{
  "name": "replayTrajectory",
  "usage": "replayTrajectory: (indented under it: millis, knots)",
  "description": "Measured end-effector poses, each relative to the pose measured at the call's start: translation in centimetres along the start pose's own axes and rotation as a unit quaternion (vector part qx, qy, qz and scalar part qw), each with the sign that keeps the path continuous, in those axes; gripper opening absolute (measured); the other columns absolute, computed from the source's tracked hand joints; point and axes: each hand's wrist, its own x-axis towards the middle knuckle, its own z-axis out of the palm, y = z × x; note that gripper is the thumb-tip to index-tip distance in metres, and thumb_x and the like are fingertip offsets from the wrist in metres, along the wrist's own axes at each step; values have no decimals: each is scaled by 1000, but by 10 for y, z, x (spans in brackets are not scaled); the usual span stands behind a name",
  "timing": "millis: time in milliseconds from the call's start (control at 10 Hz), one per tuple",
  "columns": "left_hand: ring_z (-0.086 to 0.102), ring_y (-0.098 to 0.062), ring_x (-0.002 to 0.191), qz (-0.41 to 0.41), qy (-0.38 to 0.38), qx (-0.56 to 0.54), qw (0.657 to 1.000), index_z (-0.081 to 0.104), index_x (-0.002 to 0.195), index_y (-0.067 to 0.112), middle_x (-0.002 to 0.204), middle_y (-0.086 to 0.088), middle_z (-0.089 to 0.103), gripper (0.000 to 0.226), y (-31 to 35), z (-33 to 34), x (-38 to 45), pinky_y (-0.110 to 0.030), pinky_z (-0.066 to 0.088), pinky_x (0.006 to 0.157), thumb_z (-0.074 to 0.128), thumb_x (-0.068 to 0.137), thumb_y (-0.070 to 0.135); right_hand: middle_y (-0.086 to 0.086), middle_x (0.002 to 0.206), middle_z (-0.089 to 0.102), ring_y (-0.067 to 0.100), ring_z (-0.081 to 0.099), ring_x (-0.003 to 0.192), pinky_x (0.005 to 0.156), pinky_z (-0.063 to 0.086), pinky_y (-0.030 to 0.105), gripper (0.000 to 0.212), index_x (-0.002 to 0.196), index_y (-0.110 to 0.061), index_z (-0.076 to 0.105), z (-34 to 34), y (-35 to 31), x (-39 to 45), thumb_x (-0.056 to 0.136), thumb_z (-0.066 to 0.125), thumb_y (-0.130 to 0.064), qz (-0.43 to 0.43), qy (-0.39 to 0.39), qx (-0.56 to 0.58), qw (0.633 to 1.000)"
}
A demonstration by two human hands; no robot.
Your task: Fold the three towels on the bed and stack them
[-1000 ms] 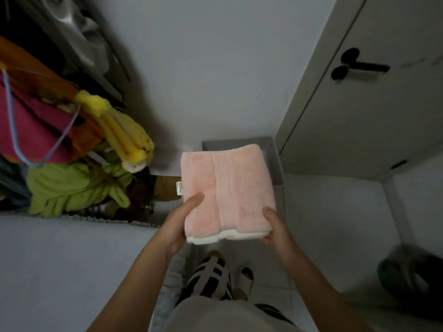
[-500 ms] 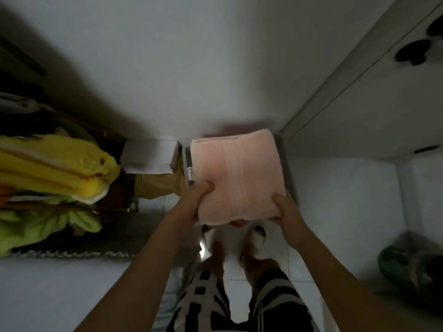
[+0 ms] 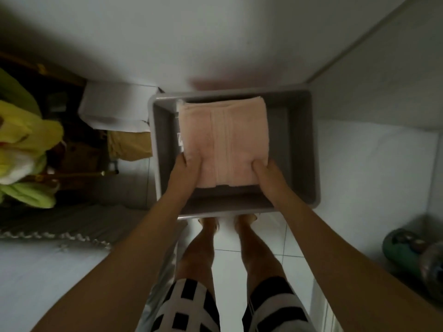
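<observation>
We look straight down along two bare arms to a grey rectangular plastic bin (image 3: 299,149) standing on a white tiled floor (image 3: 359,164) against a pale wall. Inside its walls, toward nine o'clock of the bin's middle, sits a folded pink terry towel stack (image 3: 223,137), square in outline, with a small white label at its nine o'clock edge. We cannot tell whether the stack rests on the bin's bottom or hangs just above it. The part of the bin at three o'clock of the towels shows bare grey bottom.

The left hand (image 3: 185,170) grips the stack's near corner at seven o'clock, thumb on top, fingers hidden beneath. The right hand (image 3: 267,172) grips the near corner at five o'clock likewise, thumb pressed into the pile.

At nine o'clock of the bin lies a white box (image 3: 115,109); farther out, a heap of yellow and green cloth (image 3: 26,149). Bare feet stand at six o'clock, just beside the bin's rim.
</observation>
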Motion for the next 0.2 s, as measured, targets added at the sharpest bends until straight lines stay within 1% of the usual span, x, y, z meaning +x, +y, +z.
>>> replayTrajectory:
  millis: [100, 200]
  knots:
    - [53, -23, 112, 5, 26, 23, 999, 32, 146, 17, 136, -4, 51, 63, 26, -20, -27, -43, 50, 96, 49, 94, 48, -4, 114, 56, 9, 55, 104, 88, 48, 30, 48, 133, -22, 46, -19, -24, -31, 91, 47, -44, -18, -13, -8, 1000]
    - [59, -23, 118, 104, 14, -48, 993, 51, 135, 24, 129, 1, 62, 49, 72, -66, -88, -39, 53, 91, 60, 89, 41, -24, 96, 60, -20, 58, 84, 69, 47, 10, 30, 114, -36, 59, -58, -66, -96, 85, 55, -39, -125, 55, 15, 991]
